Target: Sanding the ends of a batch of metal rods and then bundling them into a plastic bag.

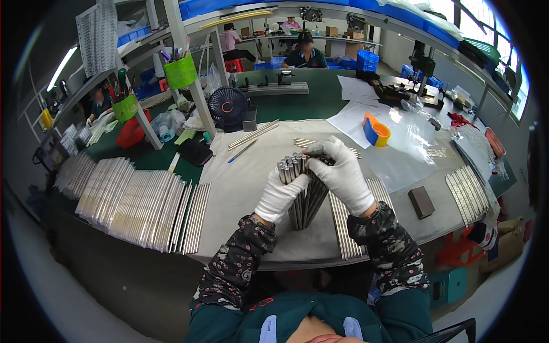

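A bundle of slim metal rods (pixel 303 208) stands upright, slightly fanned, on the pale cloth in front of me. My left hand (pixel 279 197), in a white glove, is wrapped round the bundle's left side near the top. From the right, my gloved right hand (pixel 343 174) closes its fingers on the rods' upper ends; its palm side is partly hidden. Beneath my right wrist lies a flat row of rods (pixel 343 228). A few thinner rods (pixel 306 142) lie just beyond the bundle.
Stacked rod bundles (pixel 143 200) cover the left side of the table. To the right are a dark block (pixel 421 202), another rod row (pixel 466 193) and an orange-and-blue tape dispenser (pixel 376 131). A small fan (pixel 228 108) stands at the back, near a blue pen (pixel 242 151). People sit farther off.
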Available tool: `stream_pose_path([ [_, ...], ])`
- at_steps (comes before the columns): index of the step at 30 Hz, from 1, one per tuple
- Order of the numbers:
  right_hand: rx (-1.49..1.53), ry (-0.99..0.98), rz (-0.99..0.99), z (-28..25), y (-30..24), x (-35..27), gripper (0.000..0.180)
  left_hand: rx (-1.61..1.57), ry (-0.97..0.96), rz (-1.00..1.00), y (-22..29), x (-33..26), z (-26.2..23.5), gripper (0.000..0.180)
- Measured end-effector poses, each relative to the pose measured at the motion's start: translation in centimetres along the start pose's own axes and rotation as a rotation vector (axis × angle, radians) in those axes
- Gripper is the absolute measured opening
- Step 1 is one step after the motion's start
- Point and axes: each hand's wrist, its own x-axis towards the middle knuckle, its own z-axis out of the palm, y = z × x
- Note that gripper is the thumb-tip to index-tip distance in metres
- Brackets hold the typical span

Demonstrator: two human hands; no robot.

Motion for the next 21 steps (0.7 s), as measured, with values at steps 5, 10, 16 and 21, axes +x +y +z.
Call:
stream_pose_path([
  [5, 0.18, 0.015, 0.266, 0.2, -0.7, -0.2, 0.02, 0.026, 0.023, -0.043, 0.0, 0.0, -0.2, 0.016],
  [10, 0.024, -0.055, 0.108, -0.1, -1.1, 0.4, 0.016, 0.076, 0.016, -0.038, 0.0, 0.3, -0.3, 0.017],
  [16, 0.097, 0.029, 0.195, 0.2, -0.1, -0.1, 0.025, 0.047, 0.028, -0.042, 0.0, -0.1, -0.2, 0.018],
  [21, 0.057, -0.033, 0.212, -0.2, -1.2, 0.4, 0.021, 0.088, -0.006, -0.146, 0.2, 0.2, -0.5, 0.018],
])
